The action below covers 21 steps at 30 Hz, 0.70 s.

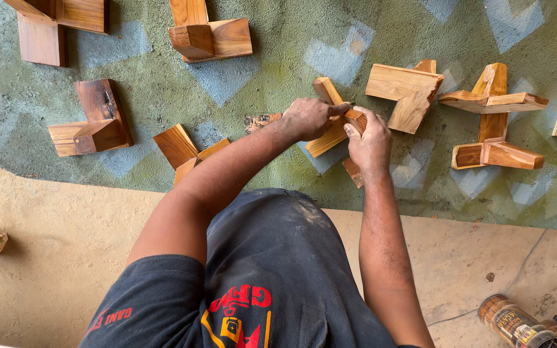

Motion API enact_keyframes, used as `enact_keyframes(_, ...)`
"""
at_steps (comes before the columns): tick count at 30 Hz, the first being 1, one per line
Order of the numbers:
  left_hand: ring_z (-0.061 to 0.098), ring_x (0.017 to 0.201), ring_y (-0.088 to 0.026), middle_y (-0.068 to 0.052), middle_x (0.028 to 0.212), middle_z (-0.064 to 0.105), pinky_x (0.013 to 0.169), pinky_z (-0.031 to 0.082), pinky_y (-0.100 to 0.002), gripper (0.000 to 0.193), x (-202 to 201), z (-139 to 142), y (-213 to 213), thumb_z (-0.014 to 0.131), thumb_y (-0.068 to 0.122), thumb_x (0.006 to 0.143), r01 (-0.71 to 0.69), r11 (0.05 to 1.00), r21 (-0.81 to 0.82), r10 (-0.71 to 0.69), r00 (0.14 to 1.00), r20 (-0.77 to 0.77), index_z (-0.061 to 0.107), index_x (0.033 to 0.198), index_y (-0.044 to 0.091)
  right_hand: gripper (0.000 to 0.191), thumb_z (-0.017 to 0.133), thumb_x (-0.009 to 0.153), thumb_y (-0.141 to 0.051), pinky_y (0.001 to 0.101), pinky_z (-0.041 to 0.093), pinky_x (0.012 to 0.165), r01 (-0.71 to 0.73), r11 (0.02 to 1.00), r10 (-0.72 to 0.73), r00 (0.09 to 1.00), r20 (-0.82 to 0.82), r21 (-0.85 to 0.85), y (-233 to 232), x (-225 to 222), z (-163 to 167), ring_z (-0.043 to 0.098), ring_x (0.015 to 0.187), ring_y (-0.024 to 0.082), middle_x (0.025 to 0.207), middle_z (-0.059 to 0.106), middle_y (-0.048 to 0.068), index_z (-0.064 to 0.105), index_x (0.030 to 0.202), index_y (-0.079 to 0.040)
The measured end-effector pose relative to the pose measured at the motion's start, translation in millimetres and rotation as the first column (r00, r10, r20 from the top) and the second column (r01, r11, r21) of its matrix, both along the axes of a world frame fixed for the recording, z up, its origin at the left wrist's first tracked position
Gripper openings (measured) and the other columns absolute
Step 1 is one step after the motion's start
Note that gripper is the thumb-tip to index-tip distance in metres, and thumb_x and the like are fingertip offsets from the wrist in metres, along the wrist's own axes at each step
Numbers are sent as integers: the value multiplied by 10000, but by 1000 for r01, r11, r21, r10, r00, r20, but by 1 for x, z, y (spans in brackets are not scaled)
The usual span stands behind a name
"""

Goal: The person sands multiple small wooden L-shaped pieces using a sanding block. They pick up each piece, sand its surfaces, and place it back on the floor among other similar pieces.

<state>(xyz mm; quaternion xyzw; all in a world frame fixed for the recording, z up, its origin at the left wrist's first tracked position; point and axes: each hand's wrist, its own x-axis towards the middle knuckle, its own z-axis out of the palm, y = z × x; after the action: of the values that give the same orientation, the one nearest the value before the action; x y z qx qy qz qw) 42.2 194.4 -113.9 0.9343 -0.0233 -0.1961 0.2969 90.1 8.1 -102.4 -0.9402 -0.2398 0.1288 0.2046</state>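
Observation:
My left hand [309,117] and my right hand [369,143] both close on one wooden cross-shaped joint piece [327,138] lying on the green patterned carpet [272,77]. The left hand grips it from above, near its middle. The right hand holds its right arm, thumb pressed on the reddish end. Its lower arm sticks out beneath my right wrist. A small dark wood offcut [260,121] lies just left of my left wrist.
Several similar wooden joints lie around on the carpet: one close on the right [405,94], two stacked further right [492,116], one on the left [184,151], another [93,122] beyond it. A labelled cylindrical can [509,321] lies on the bare floor at lower right.

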Motion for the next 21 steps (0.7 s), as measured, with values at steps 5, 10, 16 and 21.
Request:
enact_keyframes(5, 724, 907, -253, -118, 1174, 668, 761, 597, -422, 536, -25, -6, 11, 554, 421, 1003, 88, 996, 27, -88, 996, 4, 421, 1522, 393, 471, 824, 854, -111, 461, 543, 973, -2, 999, 1, 1000, 27, 41, -1, -4, -1, 691, 1119, 356, 1182, 709, 206, 661, 1294, -65)
enact_keyframes(10, 712, 944, -267, -107, 1100, 717, 769, 580, -455, 583, -20, -1, 22, 576, 369, 990, -22, 998, -52, 24, 998, 51, 423, 1552, 393, 451, 820, 872, -100, 454, 551, 958, -22, 997, 18, 999, 42, 75, -1, -3, -1, 696, 1107, 359, 1176, 706, 206, 660, 1293, -64)
enact_keyframes(16, 718, 977, -270, -111, 1136, 723, 836, 570, -447, 554, -1, 5, 5, 517, 334, 1032, -5, 999, -51, 0, 996, -90, 413, 1564, 449, 459, 839, 864, -98, 455, 551, 953, -15, 993, 7, 997, 72, 119, -4, -3, -3, 694, 1100, 374, 1178, 707, 210, 666, 1287, -61)
enact_keyframes(21, 692, 1077, -251, -93, 1244, 677, 834, 572, -452, 565, -34, -8, 17, 585, 405, 970, 116, 993, 20, -115, 993, -31, 439, 1515, 414, 457, 826, 865, -82, 444, 558, 960, 1, 989, -13, 997, 75, 151, -10, -10, -1, 701, 1110, 357, 1187, 713, 200, 669, 1294, -67)
